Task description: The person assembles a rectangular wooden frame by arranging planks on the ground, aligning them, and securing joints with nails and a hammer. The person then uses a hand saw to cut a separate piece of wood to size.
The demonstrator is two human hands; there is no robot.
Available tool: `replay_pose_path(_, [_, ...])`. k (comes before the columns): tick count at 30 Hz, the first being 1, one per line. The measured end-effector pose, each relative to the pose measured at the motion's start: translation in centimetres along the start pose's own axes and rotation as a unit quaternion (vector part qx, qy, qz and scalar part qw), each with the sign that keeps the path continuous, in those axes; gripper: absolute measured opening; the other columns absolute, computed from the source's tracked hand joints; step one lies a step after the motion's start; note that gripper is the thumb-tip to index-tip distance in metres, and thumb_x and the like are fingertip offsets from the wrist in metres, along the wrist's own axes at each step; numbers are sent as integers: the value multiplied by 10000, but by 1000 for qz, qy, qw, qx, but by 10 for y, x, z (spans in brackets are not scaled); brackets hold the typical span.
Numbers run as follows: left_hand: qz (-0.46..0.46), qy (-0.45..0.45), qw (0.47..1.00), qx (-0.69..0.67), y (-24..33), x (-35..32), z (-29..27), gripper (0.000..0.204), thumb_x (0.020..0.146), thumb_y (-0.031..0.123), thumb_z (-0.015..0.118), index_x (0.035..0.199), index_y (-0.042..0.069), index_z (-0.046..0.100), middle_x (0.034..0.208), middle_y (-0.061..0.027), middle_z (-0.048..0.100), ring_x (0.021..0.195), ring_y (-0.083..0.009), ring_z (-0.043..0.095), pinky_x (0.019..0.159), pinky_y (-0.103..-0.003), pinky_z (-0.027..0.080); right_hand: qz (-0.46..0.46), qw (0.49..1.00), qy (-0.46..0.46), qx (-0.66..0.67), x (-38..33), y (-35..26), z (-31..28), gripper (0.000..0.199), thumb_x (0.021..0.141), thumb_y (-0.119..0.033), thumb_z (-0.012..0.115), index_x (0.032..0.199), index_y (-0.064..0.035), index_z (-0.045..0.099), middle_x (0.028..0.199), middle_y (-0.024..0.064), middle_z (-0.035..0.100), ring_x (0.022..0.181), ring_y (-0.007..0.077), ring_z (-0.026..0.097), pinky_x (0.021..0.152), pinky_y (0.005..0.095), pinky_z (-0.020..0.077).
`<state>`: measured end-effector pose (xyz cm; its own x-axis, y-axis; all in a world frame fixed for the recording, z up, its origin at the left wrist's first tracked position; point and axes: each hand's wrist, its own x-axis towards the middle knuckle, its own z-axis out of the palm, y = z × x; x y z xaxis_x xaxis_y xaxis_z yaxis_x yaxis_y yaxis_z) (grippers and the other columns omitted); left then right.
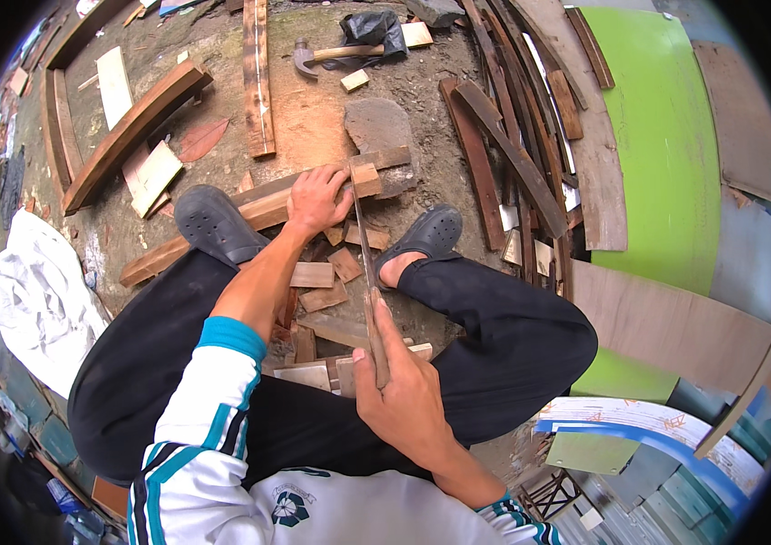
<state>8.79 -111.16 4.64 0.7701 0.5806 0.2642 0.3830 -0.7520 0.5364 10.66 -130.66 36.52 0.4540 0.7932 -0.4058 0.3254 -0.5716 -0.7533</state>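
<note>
My left hand point(316, 200) presses down on a long wooden strip point(249, 211) that lies across the ground, fingers beside a small wooden block point(365, 177) at its end. My right hand point(402, 381) grips the handle of a hand saw point(365, 245), whose thin blade runs forward toward the block and strip. My two feet in dark clogs point(215, 222) point(425, 234) rest on either side, the left one on the strip. Short offcuts point(322, 283) lie between my legs.
A hammer point(326, 54) lies on the dirt at the top beside a black bag. Loose planks point(258, 73) and curved wooden slats point(513, 145) lie around. A green panel point(667, 136) stands right, white cloth point(36, 291) left, a flat stone point(378, 123) ahead.
</note>
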Motion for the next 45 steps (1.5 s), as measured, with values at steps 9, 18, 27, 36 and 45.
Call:
replay_pose_path(9, [-2, 4, 999, -44, 7, 1, -8, 222, 853, 200, 696, 1041, 82, 699, 1097, -77, 681, 1024, -285, 640, 867, -413, 490, -7, 999, 34, -13, -18, 24, 3, 676, 923, -132, 641, 1468, 141, 348, 1091, 375, 653, 935, 457, 704, 801, 463, 564])
replay_pose_path(18, [-106, -19, 993, -45, 11, 1, 0, 249, 882, 279, 665, 1050, 97, 689, 1077, -96, 666, 1033, -310, 628, 896, -429, 473, -46, 995, 93, 6, -31, 52, 31, 579, 913, -58, 633, 1422, 138, 440, 1122, 342, 677, 994, 410, 722, 835, 382, 580])
replay_pose_path(27, [-136, -89, 987, 9, 6, 6, 5, 345, 918, 351, 595, 1156, 105, 638, 1142, -139, 624, 1107, -330, 588, 951, -452, 428, -51, 995, 87, 11, -42, 70, 37, 589, 911, -91, 618, 1422, 140, 437, 1073, 323, 694, 938, 423, 727, 780, 430, 593])
replay_pose_path(36, [-144, -110, 983, 18, 7, 9, 2, 369, 910, 352, 595, 1174, 96, 619, 1125, -144, 619, 1109, -322, 585, 957, -457, 419, -72, 990, 106, 57, 1, 89, 37, 591, 907, -69, 590, 1445, 113, 429, 1061, 354, 680, 893, 433, 727, 757, 424, 577])
replay_pose_path(45, [-142, -119, 982, 22, 5, 12, 1, 369, 910, 342, 596, 1165, 75, 614, 1093, -149, 623, 1062, -336, 600, 917, -474, 445, -11, 990, 99, 95, 26, 92, 37, 522, 910, -31, 580, 1404, 111, 492, 1171, 324, 671, 998, 407, 719, 826, 375, 560])
